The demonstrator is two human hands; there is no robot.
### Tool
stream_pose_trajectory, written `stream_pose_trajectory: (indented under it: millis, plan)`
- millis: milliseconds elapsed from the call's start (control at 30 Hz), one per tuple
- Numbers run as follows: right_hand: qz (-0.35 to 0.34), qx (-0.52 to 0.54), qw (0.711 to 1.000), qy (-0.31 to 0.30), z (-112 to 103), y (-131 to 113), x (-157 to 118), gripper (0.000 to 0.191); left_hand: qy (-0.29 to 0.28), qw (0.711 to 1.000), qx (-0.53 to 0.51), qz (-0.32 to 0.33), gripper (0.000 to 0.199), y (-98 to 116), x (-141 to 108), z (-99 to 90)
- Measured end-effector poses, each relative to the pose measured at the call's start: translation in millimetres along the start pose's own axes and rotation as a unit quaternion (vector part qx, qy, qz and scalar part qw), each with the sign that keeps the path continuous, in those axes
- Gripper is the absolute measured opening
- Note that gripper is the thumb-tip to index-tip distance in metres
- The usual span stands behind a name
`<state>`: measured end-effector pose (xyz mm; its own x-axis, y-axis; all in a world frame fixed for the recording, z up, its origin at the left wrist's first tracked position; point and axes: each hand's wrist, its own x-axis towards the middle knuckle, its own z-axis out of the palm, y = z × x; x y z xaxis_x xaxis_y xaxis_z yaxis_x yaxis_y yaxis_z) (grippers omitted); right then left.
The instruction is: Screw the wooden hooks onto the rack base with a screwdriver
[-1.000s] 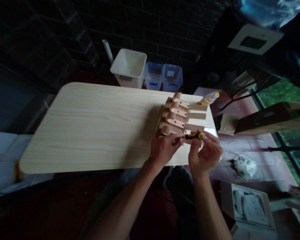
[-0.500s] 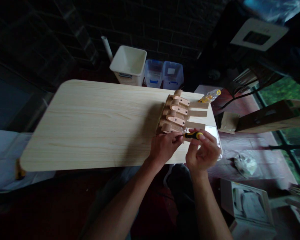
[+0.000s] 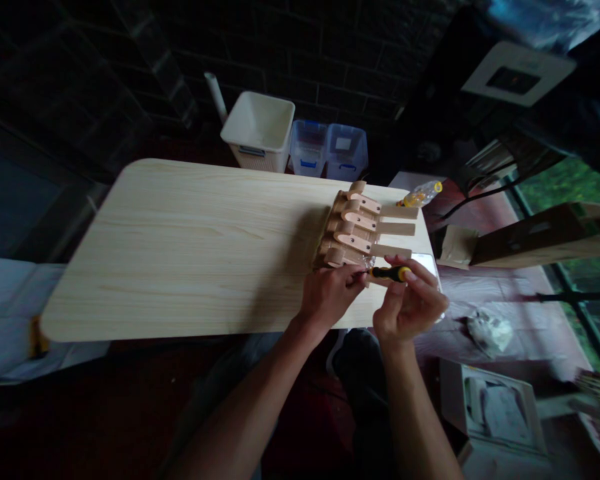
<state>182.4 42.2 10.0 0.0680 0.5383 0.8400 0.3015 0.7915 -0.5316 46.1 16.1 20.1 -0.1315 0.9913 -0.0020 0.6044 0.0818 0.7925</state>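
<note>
A jointed wooden model like a mechanical hand [image 3: 350, 227] lies on the pale wood-grain table top [image 3: 180, 253], with several finger-like segments and flat strips pointing right. My right hand [image 3: 410, 308] is shut on a black and yellow screwdriver [image 3: 389, 273], its shaft pointing left into the nearest segment. My left hand [image 3: 330, 297] pinches that segment's near end. The screwdriver tip is hidden behind my left fingers.
A white basket [image 3: 257, 130] and two clear plastic bins [image 3: 327, 150] stand beyond the table. To the right are a plastic bottle [image 3: 420, 193], a cardboard piece [image 3: 457, 247], a crumpled bag [image 3: 489, 332] and an open box [image 3: 493, 407].
My right fingers have shifted slightly around the screwdriver handle. The view has tilted a little, and the wooden model has not visibly moved on the table.
</note>
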Motion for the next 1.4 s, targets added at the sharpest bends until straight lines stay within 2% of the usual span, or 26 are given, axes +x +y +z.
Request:
stream_pose_trajectory:
  millis: [200, 467, 700, 900, 1100, 1400]
  plan:
    - [-0.008, -0.024, 0.999, -0.028, -1, -1, 0, 0.04, -0.009, 1.0, 0.017, 0.002, 0.018, 0, 1, -0.4]
    - [-0.026, -0.025, 0.999, 0.016, 1, 5, 5, 0.044, 0.003, 1.0, -0.009, -0.002, 0.02, 1, 1, 0.4]
    - [-0.008, -0.008, 1.0, 0.001, -1, 1, 1, 0.031, -0.002, 1.0, -0.003, 0.002, 0.02, 0, 1, -0.1]
    - [-0.012, -0.019, 1.0, -0.015, 0, -4, 0, 0.036, -0.015, 1.0, 0.012, -0.008, 0.021, 1, 2, -0.7]
    - [-0.026, -0.059, 0.998, -0.001, 0, 0, 4, 0.041, -0.001, 1.0, 0.011, 0.004, 0.02, -1, 1, 0.1]
    - [-0.006, -0.017, 1.0, -0.01, 1, -5, 2, 0.029, -0.006, 1.0, 0.01, 0.004, 0.021, 0, 1, -0.5]
